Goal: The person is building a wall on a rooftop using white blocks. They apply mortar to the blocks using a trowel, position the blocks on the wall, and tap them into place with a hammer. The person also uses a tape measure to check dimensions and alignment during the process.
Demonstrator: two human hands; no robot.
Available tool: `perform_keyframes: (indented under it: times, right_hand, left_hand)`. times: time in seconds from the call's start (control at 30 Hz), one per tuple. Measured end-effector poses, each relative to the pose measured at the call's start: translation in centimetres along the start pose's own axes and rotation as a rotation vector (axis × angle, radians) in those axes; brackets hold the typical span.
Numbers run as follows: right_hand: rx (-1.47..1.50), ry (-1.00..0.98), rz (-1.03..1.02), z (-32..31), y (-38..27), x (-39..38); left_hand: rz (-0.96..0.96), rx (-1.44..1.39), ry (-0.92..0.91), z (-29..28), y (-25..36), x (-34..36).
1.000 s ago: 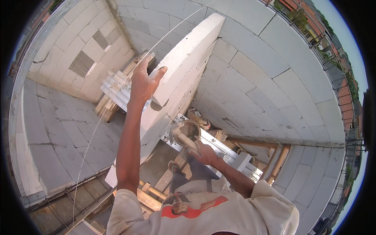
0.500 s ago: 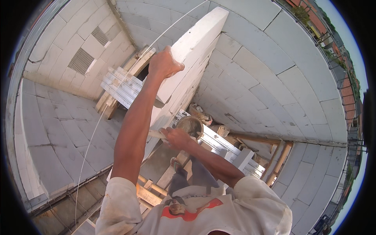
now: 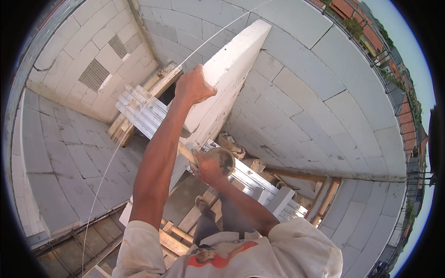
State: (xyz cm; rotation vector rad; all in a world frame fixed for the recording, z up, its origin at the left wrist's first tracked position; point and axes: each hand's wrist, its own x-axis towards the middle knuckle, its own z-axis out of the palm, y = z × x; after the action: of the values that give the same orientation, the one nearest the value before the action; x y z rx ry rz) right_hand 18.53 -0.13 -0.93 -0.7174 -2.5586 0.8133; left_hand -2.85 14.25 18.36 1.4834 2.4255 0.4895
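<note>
My left hand (image 3: pixel 195 85) grips the edge of a white block (image 3: pixel 232 53) on top of a narrow block wall. My right hand (image 3: pixel 206 167) is closed on a pale handled tool (image 3: pixel 187 154), angled against the lower face of that wall beneath my left arm; its far end is hard to make out. Just behind my right hand is a round mortar bucket (image 3: pixel 225 160) at the white metal planks (image 3: pixel 248 178). A thin white line (image 3: pixel 208 37) runs diagonally past my left hand.
Grey block walls (image 3: pixel 315 111) rise at right and back. At left are a pale wall (image 3: pixel 65 51) with two grilled openings and a lower grey block surface (image 3: pixel 65 167). Wooden boards (image 3: pixel 176 238) and my foot lie below. Red roofs (image 3: pixel 371 34) show beyond the wall top.
My left hand has moved right along the block and turned knuckles-up. My right hand and its tool have moved from over the bucket leftward to the face of the narrow wall.
</note>
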Motion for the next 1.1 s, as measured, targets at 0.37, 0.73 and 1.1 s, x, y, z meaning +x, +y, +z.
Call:
perform_keyframes:
  times: [0.37, 0.73, 1.1]
  right_hand:
    - [0.005, -0.182, 0.037, -0.5, -0.6, 0.3]
    - [0.028, -0.212, -0.101, -2.3, -0.7, 0.0]
    - [0.256, -0.184, 0.237, -2.7, 1.1, 0.7]
  left_hand:
    - [-0.002, 0.013, 0.003, 0.5, -0.2, 0.2]
    - [0.003, -0.003, 0.046, 1.1, -0.5, 0.1]
    - [-0.035, 0.022, 0.046, 0.9, -0.3, -0.1]
